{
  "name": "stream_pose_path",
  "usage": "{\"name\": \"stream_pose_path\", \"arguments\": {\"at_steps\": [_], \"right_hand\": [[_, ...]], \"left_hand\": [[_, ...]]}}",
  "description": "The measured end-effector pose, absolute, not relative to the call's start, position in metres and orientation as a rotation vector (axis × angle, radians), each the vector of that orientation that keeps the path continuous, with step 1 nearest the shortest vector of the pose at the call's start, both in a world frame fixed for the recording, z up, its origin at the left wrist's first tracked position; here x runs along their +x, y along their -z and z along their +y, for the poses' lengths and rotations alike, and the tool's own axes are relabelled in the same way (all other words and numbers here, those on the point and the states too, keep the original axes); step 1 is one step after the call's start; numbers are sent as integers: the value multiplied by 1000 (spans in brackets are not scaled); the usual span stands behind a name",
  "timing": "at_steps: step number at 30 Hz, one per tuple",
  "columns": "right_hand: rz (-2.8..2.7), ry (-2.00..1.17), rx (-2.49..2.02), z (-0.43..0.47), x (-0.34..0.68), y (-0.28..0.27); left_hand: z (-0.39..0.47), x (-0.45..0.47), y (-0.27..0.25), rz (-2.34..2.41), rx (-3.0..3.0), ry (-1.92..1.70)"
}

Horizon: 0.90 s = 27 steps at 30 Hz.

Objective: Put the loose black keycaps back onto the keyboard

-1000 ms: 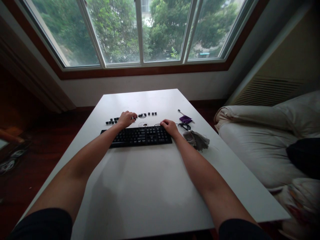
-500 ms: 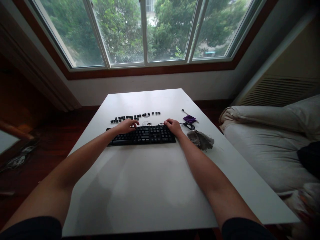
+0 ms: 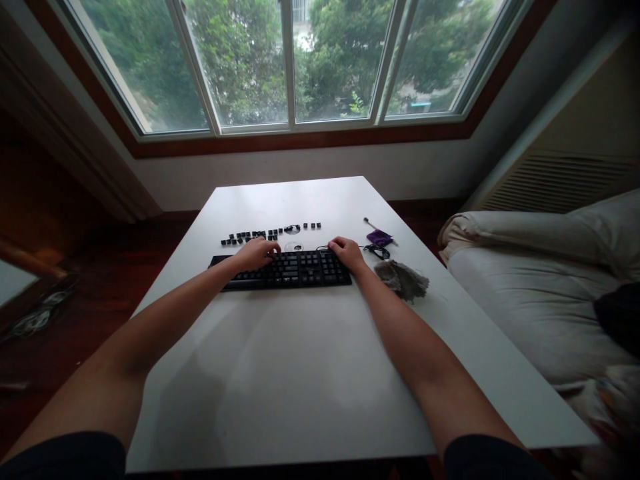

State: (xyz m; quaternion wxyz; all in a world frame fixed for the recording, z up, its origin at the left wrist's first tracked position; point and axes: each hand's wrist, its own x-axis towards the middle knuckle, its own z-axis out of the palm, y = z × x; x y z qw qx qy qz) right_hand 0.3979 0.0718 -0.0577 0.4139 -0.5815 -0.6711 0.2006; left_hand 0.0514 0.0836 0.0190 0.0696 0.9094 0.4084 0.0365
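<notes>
A black keyboard lies across the white table. My left hand is over its left half, the fingers bent down and drawn together at the upper rows of keys. Whatever those fingertips hold, if anything, is too small to make out. At the keyboard's top right corner, my right hand grips the edge with thumb and fingers. Behind the keyboard, loose black keycaps stand in rough rows. Beside them are a clear round lid or disc and another round piece with dark bits on it.
Right of the keyboard lie a grey rag, a coiled black cable, a purple cloth and a thin brush. A pale sofa flanks the table on the right. A window is beyond it.
My left hand has moved slightly right, and its raised, spread fingers have curled down onto the keys. The right hand stays on the keyboard's corner.
</notes>
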Motion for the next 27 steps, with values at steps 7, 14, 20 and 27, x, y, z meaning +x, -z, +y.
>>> {"name": "stream_pose_path", "arguments": {"at_steps": [7, 14, 20, 27], "right_hand": [[-1686, -509, -1469, 72, 397, 57], [-1687, -505, -1466, 70, 397, 55], [-1696, -491, -1467, 72, 397, 57], [-1681, -512, -1474, 73, 399, 57]], "left_hand": [[95, 41, -12, 1225, 2606, -222], [106, 26, 4, 1490, 2378, -187], [97, 28, 9, 1637, 2365, -158], [97, 29, 7, 1596, 2439, -183]]}}
